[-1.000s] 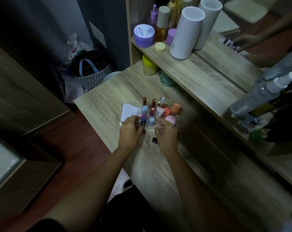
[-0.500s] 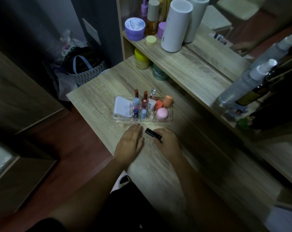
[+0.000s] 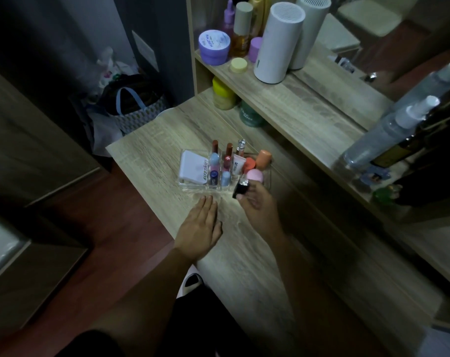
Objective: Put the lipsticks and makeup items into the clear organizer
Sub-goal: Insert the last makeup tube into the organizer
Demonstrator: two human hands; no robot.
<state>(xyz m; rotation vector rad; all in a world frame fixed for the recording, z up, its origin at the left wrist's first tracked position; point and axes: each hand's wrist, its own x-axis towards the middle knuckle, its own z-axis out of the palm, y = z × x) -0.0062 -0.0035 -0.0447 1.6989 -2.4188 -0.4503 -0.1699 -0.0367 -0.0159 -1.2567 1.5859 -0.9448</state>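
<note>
Dim overall. Brightest patch: centre of frame, on the wooden tabletop (image 3: 151, 161). Corners fall to near black, heavy vignetting. Wide-angle bending at edges. Right side and lower frame smeared with blur.

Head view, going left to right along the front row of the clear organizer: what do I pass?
White compact → dark blue lipstick → light blue lipstick → black lipstick held in the right hand → pink sponge.
</note>
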